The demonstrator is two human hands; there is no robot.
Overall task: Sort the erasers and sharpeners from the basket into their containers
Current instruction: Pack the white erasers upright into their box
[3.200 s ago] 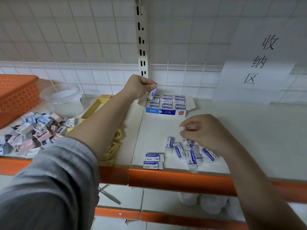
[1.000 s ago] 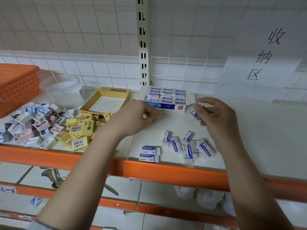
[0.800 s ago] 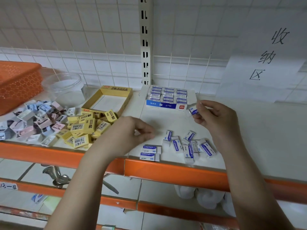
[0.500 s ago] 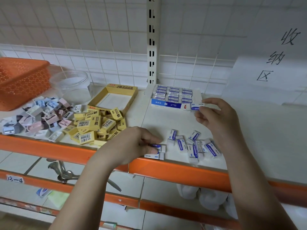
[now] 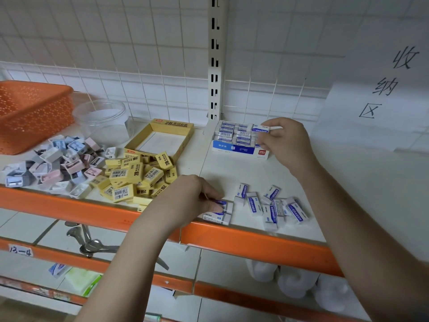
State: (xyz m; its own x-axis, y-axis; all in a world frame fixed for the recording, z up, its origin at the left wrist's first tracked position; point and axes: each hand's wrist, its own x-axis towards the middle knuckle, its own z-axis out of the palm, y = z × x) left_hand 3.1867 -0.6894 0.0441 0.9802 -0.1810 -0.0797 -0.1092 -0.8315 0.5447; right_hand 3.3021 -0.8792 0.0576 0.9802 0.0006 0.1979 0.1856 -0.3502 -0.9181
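Note:
My right hand (image 5: 284, 141) pinches a white-and-blue eraser (image 5: 260, 130) over the right end of the blue eraser box (image 5: 240, 149), which holds rows of the same erasers. My left hand (image 5: 188, 198) pinches one of two white-and-blue erasers (image 5: 220, 211) at the shelf's front edge. Several more loose white-and-blue erasers (image 5: 271, 204) lie to their right. A heap of yellow 2B erasers (image 5: 137, 175) sits before an open yellow box (image 5: 160, 141). Pastel sharpeners (image 5: 51, 166) are piled at the left.
An orange basket (image 5: 30, 112) stands at the far left, a clear plastic jar (image 5: 102, 119) beside it. A paper sign (image 5: 380, 89) hangs on the wall at the right. The orange shelf rim (image 5: 255, 242) runs along the front; a lower shelf holds spoons and white objects.
My right hand carried an eraser up from the loose pile to the blue box. My left hand came back from the box down to the two erasers at the front edge.

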